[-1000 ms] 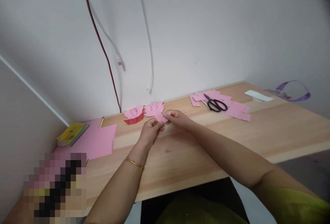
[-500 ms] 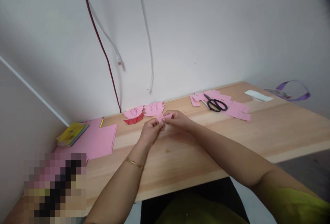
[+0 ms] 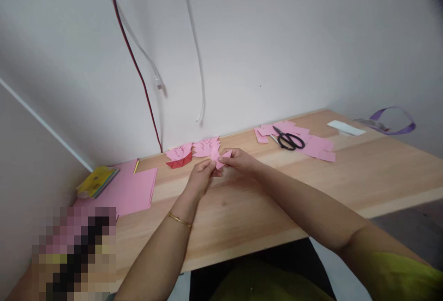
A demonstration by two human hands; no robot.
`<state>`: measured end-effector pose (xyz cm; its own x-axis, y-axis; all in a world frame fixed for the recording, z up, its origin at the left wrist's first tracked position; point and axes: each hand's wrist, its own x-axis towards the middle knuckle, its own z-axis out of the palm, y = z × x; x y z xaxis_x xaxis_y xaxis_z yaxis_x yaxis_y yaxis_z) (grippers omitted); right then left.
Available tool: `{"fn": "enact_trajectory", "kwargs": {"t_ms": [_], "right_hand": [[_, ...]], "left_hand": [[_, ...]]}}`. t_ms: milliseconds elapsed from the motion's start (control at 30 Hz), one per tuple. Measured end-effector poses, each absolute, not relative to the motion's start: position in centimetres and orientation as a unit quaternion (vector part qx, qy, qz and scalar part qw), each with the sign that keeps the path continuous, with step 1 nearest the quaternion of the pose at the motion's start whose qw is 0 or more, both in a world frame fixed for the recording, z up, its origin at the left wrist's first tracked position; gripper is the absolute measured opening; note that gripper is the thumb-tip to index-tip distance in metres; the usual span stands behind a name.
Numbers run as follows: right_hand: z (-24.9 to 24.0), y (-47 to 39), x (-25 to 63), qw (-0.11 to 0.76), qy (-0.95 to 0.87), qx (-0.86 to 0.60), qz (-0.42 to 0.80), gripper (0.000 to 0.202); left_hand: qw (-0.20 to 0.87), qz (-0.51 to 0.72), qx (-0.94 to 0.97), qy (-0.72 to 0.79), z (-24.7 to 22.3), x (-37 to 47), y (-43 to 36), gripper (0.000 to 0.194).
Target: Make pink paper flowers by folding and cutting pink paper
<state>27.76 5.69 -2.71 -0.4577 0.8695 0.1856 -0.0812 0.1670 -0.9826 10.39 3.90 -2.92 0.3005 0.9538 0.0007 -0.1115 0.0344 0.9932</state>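
Clock ref.: 12 = wall side, as the person faces it; bearings approx.

Item: small pink paper (image 3: 226, 156), held between both hands abv. the wooden table (image 3: 249, 213), mid-L of the worktop. Visible part shows two flaps splayed in a rough V. Long axis n/d: fingers cover too much of it.

Grip: L hand (image 3: 201, 176) pinches the near L part, thumb on top; the paper bears 2 o'clock from this hand. R hand (image 3: 243, 160) pinches the other side, thumb across the middle; the paper bears 9 o'clock from there. Neither hand is nearer, as both are in contact; thumbs nearly meet. Lower fingers partly hidden, so cannot confirm what they press.

Surroundings, bearings from the held paper: jagged pink cut-outs (image 3: 206, 147) at 10, w/ red folded paper (image 3: 179, 160) just beside, at 9. Black-handled scissors (image 3: 291, 141) at 2, lying on loose pink pcs (image 3: 320, 147); white strip (image 3: 346, 128) farther out, same brg.

Containers: yellow packet (image 3: 92, 182), at 9, rests on large pink sheets (image 3: 134, 190); coloured edges show along its R side, contents otherwise n/d. Yellow pencil (image 3: 136, 166) nearby, also at 9. Purple strap (image 3: 394, 131) at 3, far end of table, w/ a blurred item attached; cannot tell if that is a pouch or what it holds.
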Motion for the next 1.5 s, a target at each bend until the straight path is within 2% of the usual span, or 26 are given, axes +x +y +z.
{"fn": "enact_trajectory", "kwargs": {"t_ms": [133,267,500,767,1133,1333,1500], "right_hand": [[-2.7,5.7,27.8,0.433,-0.632,-0.316,0.560,0.034],[-2.6,5.6,27.8,0.442,-0.631,-0.373,0.517,0.035],[-2.0,5.3,27.8,0.405,-0.625,-0.438,0.504,0.040],[-3.3,5.9,27.6,0.424,-0.656,-0.328,0.531,0.029],[-3.2,5.4,27.2,0.432,-0.681,-0.369,0.462,0.027],[-3.5,5.7,27.0,0.444,-0.681,-0.345,0.470,0.025],[-3.3,5.7,27.1,0.478,-0.656,-0.301,0.501,0.030]], "left_hand": [[0.634,0.453,0.500,0.378,-3.2,10.5,4.0,0.034],[0.586,0.436,0.549,0.406,-3.2,10.3,3.9,0.027],[0.533,0.454,0.575,0.424,-2.7,10.4,3.7,0.026],[0.516,0.483,0.559,0.433,-2.7,10.4,3.9,0.024],[0.555,0.510,0.523,0.397,-3.8,10.4,4.4,0.022],[0.599,0.519,0.478,0.378,-4.3,10.3,4.9,0.020],[0.585,0.512,0.498,0.385,-4.5,10.2,5.0,0.020]]}}
